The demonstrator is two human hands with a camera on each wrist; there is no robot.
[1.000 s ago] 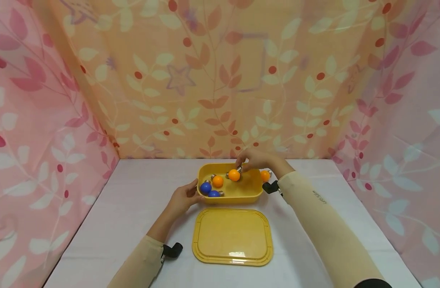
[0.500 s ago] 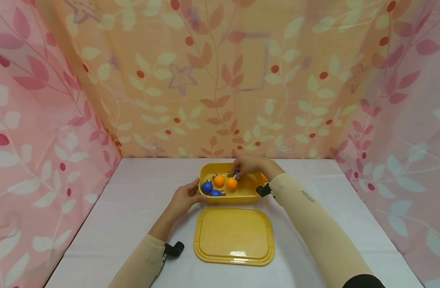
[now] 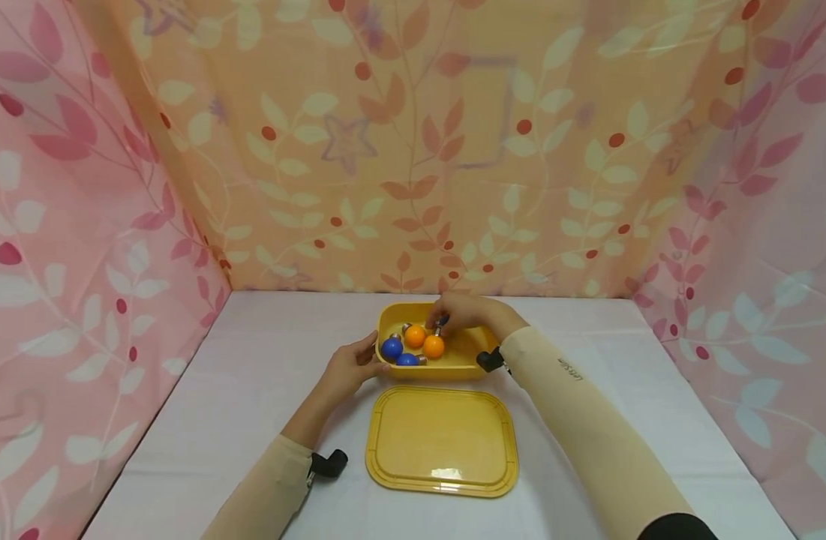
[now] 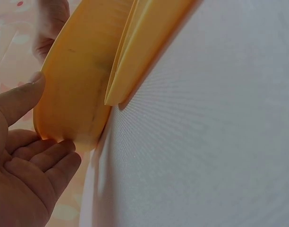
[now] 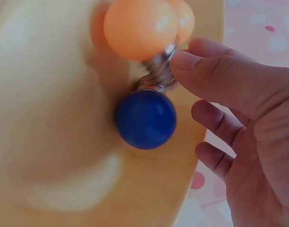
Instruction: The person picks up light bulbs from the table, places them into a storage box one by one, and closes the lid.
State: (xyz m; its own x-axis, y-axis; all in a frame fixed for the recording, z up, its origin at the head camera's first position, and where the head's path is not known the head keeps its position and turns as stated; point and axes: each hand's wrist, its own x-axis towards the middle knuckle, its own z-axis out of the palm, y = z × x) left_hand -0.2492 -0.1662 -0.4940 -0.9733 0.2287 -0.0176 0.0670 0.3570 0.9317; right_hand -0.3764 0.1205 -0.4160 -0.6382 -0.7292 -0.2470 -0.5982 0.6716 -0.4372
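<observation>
A person works at a white-covered desk (image 3: 284, 337) over a yellow box (image 3: 460, 373). Seen from the head view, with twelve o'clock pointing away from the person, the right hand (image 3: 463, 312) is over the box's one o'clock part. That hand is narrow: thumb and forefinger pinch the metal base (image 5: 158, 68), blurred in the right wrist view, of the front orange bulb (image 3: 434, 346), whose round end is near the middle of the box. The two lowest fingers seen there are bent and away from the bulbs. In the same view a dark blue bulb (image 5: 146, 119) is at six o'clock from the orange one, base toward base; whether the bases touch cannot be told.

Also inside the box, the back orange bulb (image 3: 415, 336) is at ten o'clock from the front one and close beside it. A round blue bulb (image 3: 391, 347) is by the nine o'clock wall, and a lower blue bulb (image 3: 407, 360) is at eight o'clock, its base pointing toward three.

The left hand (image 3: 345, 370) is at the box's nine o'clock end, fairly wide, the thumb apart from the relaxed fingers, both touching the outside. A flat yellow lid (image 3: 442, 439) lies on the desk at six o'clock, just beside the box. Beyond the desk at twelve hangs an orange leafy cloth (image 3: 413, 150).
</observation>
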